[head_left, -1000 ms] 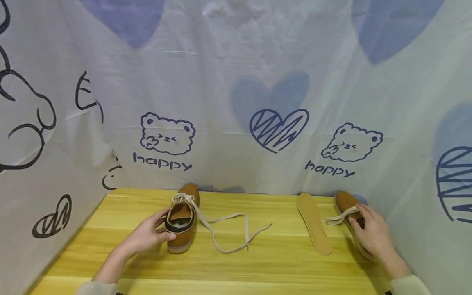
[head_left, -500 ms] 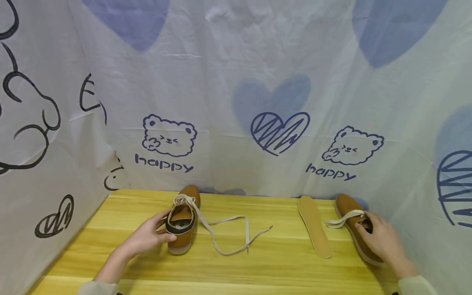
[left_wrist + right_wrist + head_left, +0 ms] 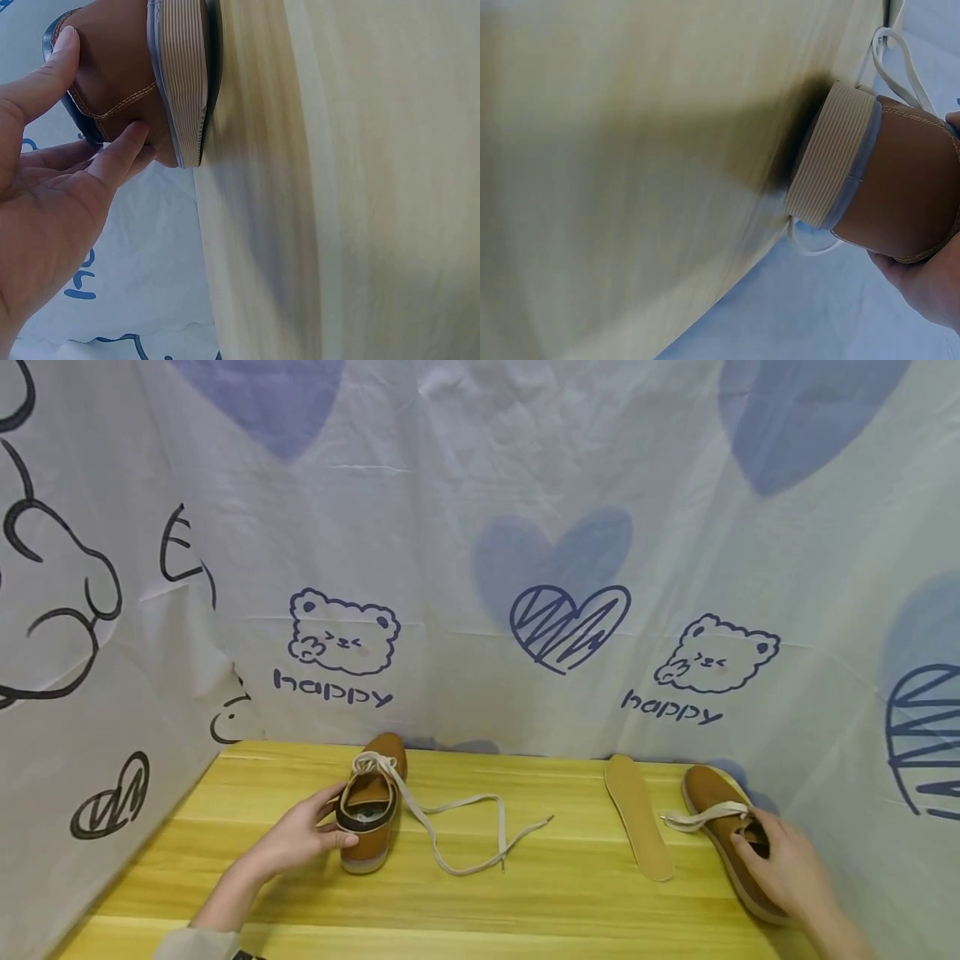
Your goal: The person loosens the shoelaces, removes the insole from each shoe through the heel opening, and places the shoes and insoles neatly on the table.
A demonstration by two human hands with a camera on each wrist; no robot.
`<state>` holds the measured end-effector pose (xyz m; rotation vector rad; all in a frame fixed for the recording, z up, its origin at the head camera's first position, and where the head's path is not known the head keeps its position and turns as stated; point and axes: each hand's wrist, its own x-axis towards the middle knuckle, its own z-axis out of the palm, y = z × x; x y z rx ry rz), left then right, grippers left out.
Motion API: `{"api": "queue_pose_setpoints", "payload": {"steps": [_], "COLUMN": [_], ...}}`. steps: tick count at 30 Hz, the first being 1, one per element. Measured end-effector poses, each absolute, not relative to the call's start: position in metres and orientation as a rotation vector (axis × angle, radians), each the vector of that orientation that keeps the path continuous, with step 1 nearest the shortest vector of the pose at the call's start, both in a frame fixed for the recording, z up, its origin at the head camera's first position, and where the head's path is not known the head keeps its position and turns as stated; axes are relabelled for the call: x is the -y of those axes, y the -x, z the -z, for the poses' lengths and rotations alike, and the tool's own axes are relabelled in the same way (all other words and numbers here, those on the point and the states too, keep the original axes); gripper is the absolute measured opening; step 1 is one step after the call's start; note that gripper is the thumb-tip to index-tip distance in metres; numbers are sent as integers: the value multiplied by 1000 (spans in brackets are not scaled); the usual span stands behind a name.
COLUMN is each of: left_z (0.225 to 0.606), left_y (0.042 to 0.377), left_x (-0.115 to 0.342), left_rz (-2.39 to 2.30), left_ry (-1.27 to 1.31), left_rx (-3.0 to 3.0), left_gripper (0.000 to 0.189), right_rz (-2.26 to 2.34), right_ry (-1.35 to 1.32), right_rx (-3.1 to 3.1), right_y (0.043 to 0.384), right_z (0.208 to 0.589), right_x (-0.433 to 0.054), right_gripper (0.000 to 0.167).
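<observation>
Head view: got the left hand (image 3: 303, 833) partly closed around the left shoe (image 3: 370, 793), left side of the worktop (image 3: 525, 906), and the right hand (image 3: 786, 864) gripping the right shoe (image 3: 722, 838), far right, with an insole (image 3: 640, 818) nearby. Left wrist: can see thumb (image 3: 45, 81) and fingers (image 3: 116, 155) spread around the heel (image 3: 116, 52). Right wrist: mostly seeing heel, just bits of hand.

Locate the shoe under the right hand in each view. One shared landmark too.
Head: right shoe at lower right, gripped by the right hand.
Left wrist: not in it; that's the left shoe, held by the left hand.
Right wrist: at the right edge, heel facing the camera.
Shared landmark: the wood-grain tabletop.
</observation>
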<state>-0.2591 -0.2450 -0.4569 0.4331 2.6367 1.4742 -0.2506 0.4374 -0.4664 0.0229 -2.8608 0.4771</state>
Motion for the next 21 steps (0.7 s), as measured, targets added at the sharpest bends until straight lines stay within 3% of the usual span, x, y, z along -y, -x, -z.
{"api": "queue_pose_setpoints", "payload": {"steps": [7,21], "left_z": [458,460], "left_y": [259,261], "left_x": [245,246], "left_rz": [-1490,-1501], "left_ry": [-430,-431], "left_rx": [-2613,-2601], "left_gripper": [92,91], "right_rz": [-451,-464], "right_ry": [-43,66], "right_rx": [2869,3204], "right_y": [227,185], "right_z": [468,456], "right_x": [-439,-461], "right_gripper": [69,82]}}
